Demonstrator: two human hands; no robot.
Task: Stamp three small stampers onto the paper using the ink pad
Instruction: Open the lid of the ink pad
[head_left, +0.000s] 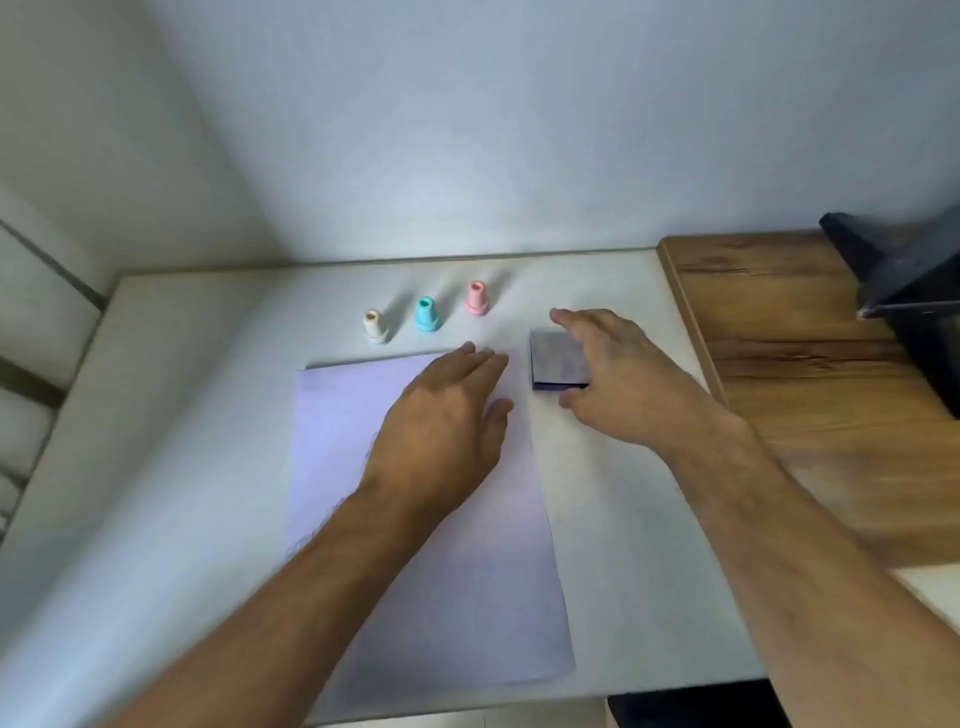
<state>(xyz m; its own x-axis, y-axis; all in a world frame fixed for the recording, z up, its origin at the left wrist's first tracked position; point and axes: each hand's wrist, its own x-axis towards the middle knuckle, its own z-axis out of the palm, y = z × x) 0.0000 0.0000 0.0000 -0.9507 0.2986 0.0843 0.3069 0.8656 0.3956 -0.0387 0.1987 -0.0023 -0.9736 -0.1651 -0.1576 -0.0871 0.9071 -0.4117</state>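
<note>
1. A white rectangular tabletop (208, 467) carries everything; a brown wood-grain surface (810, 395) adjoins its right edge.
2. A pale lilac sheet of paper (415, 571) lies flat in the middle of the tabletop, its near edge close to the tabletop's front edge.
3. Three small plastic stampers stand upright in a row near the far edge, beyond the paper: a cream stamper (374, 326) on the left, a turquoise stamper (427, 314) in the middle and a pink stamper (477, 298) on the right, each apart from its neighbour.
4. A dark, square, closed ink pad case (556, 358) lies just right of the paper's far right corner.
5. The left hand (447, 415) lies with straight fingers over the paper's far right corner, grasping nothing; whether it touches the sheet is unclear.
6. The right hand (618, 374) spreads over the case, fingers past its far edge and thumb at its near edge; blur hides whether it grips yet.
7. A black object (914, 291) at the right edge is cut off and blurred.
</note>
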